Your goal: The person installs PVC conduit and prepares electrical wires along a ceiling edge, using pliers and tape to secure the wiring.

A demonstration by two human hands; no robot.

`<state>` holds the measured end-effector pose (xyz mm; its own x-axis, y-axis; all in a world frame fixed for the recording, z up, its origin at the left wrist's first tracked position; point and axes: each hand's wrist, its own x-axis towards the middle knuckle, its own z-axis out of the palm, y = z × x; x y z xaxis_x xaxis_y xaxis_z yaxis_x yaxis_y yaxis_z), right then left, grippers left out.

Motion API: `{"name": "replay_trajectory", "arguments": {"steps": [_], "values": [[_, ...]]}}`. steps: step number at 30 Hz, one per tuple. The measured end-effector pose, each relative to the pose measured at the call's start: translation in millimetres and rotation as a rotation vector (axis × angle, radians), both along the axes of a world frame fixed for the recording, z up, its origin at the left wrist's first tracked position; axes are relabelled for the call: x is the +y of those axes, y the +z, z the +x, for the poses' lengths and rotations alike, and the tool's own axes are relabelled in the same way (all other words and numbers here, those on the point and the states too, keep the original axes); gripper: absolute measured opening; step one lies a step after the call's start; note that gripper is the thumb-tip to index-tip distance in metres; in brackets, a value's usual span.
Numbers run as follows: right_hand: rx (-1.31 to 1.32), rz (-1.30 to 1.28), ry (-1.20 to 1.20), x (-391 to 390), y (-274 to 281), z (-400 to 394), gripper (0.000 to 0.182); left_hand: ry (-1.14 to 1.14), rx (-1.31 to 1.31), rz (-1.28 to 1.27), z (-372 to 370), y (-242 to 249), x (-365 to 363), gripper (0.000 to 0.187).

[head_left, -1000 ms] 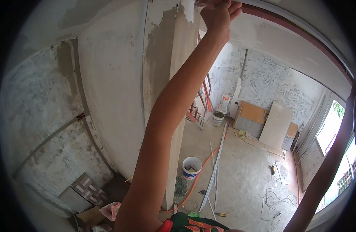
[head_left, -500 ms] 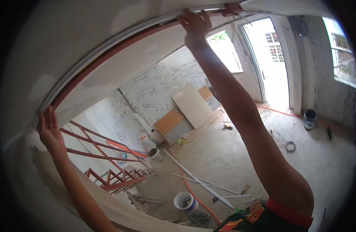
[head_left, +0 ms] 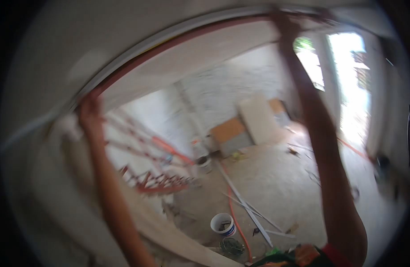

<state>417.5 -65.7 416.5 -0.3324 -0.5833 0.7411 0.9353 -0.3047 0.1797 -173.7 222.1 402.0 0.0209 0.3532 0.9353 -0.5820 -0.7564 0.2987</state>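
Observation:
A long white strip (head_left: 165,41) runs overhead along the ceiling edge, beside a reddish-brown bar (head_left: 157,52); the lens makes both look curved. My left hand (head_left: 91,115) is raised to their left end and touches the edge there. At the upper right, my right hand (head_left: 286,27) reaches up to the strip. Motion smears the fingers of both hands, so their grip is unclear. Just right of my right hand, a blurred hand (head_left: 326,17), apparently another person's, is at the same edge.
Below are a white bucket (head_left: 223,224), pale strips (head_left: 246,204) and an orange hose (head_left: 235,213) on the floor. Red metal railings (head_left: 162,183) stand at left. Boards (head_left: 259,119) lean against the far wall, left of a bright doorway (head_left: 351,84).
The view has swung, so the room, both my hands and the other hand appear farther right. The picture is more blurred. Both my hands remain raised at the overhead edge.

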Motion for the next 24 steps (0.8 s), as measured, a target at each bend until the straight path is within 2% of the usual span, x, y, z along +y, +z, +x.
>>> {"name": "replay_trajectory", "arguments": {"steps": [1,2,3,5,7,8,9,12,13,16,19,22,24], "values": [[0.017,-0.081,0.317,20.1,9.3,18.2,0.034,0.136,-0.038,0.25,3.5,2.5,25.2,0.021],[0.12,-0.126,0.102,-1.8,0.4,-18.9,0.035,-0.356,-0.102,0.051,7.1,5.1,5.4,0.015],[0.186,-0.166,-0.093,-20.5,-13.8,-58.9,0.035,-0.301,-0.169,-0.047,13.1,2.6,-10.6,0.013],[0.244,-0.226,-0.355,-34.2,-25.3,-94.4,0.037,-0.454,-0.242,-0.067,16.6,-1.5,-25.7,0.023],[0.235,-0.172,-0.808,-42.9,-18.9,-74.3,0.033,-0.352,-0.257,-0.035,17.3,-3.2,-39.0,0.029],[0.355,-0.289,-0.302,-41.4,-14.5,-55.1,0.031,-0.308,-0.265,-0.026,19.3,-2.9,-40.6,0.03],[-0.048,-0.05,-0.91,-48.7,-17.8,-78.6,0.034,-0.296,-0.247,-0.018,18.4,-2.4,-38.6,0.031],[0.493,-0.208,-0.172,-48.7,-20.5,-149.2,0.038,-0.299,-0.204,-0.004,19.9,-0.8,-38.7,0.032],[0.519,-0.175,-0.129,-47.2,-24.0,-169.1,0.042,-0.302,-0.205,-0.011,19.1,-2.5,-42.2,0.032],[0.349,-0.112,-0.228,-49.6,-18.6,-143.6,0.036,-0.329,-0.196,-0.022,22.7,2.0,-45.7,0.035],[0.036,0.012,-0.384,-49.3,-15.6,-118.8,0.031,-0.42,-0.162,-0.026,24.4,5.6,-40.1,0.044],[-0.138,0.076,-0.577,-53.0,-6.2,-110.6,0.027,-0.391,-0.173,0.052,19.4,-0.5,-46.3,0.045],[-0.204,0.126,-0.571,-50.2,-5.2,-110.9,0.026,-0.412,-0.18,0.021,22.1,2.7,-45.3,0.045]]}}
